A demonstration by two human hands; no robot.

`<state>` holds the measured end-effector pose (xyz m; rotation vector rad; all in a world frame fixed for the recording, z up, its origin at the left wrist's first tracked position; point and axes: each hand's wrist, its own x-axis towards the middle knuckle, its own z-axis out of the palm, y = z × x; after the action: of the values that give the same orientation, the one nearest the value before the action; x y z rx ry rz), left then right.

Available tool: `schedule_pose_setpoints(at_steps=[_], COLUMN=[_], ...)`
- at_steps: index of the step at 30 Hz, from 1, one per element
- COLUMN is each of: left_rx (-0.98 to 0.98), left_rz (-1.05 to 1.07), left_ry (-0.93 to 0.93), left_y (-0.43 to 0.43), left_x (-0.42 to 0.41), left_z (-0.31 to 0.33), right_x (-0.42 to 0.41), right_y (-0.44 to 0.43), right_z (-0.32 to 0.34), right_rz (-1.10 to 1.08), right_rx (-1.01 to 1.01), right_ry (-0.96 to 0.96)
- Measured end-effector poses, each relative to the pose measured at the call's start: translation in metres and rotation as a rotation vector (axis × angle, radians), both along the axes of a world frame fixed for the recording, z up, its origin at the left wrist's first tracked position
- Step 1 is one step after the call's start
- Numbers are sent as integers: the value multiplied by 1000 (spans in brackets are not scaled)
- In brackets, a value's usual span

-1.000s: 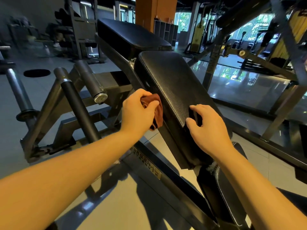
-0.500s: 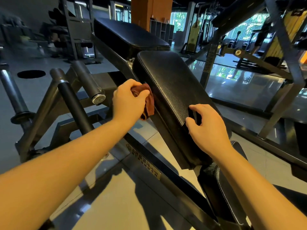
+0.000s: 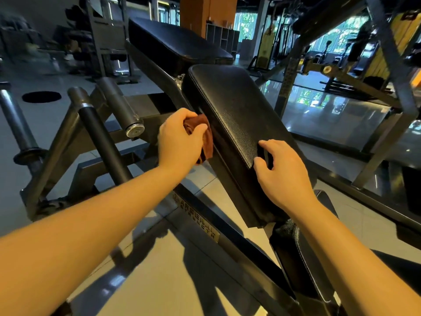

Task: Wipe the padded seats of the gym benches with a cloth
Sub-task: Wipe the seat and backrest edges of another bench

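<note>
Seat: black grained padded seat [image 3: 234,110] — tilted, matte.
Left hand [image 3: 180,139]: grips bunched rust-brown cloth [image 3: 206,144] against seat's left edge.
Right hand [image 3: 284,172]: fingers curled on seat's near corner.
Room: dim gym — glossy grey tiled floor [image 3: 159,270].

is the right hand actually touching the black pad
Touching. The head view shows the right hand with thumb and curled fingertips on the near corner of the black pad, no gap.

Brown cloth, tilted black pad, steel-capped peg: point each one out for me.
brown cloth [image 3: 207,145]: head view, on its bunched lower folds.
tilted black pad [image 3: 232,110]: head view, middle of its leather face.
steel-capped peg [image 3: 135,132]: head view, on its round end cap.
</note>
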<state>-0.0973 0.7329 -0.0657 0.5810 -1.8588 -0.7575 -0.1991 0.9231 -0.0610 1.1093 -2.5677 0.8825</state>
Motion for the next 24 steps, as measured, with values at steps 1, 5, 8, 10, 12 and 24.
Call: schedule_pose_setpoints(at_steps=[1, 5, 8, 10, 12, 24], left_rx=[-27, -154, -181, -134, -21, -154], left_rz=[-23, -286, -291, -183, -57, -137], left_ry=[-16, -143, -144, -94, -6, -102], left_y=[10, 77, 71, 41, 9, 15], left_x=[1, 16, 15, 7, 2, 5], left_z=[-6, -40, -34, -18, -2, -5], right_x=[0, -2, -5, -7, -6, -1], right_y=[0, 0, 0, 2, 4, 1], right_z=[0, -1, 1, 2, 1, 1], right_rz=[-7, -17, 0, 21, 30, -12], right_rx=[2, -1, 3, 17, 28, 29], right_ry=[-1, 30, 12, 5, 2, -9])
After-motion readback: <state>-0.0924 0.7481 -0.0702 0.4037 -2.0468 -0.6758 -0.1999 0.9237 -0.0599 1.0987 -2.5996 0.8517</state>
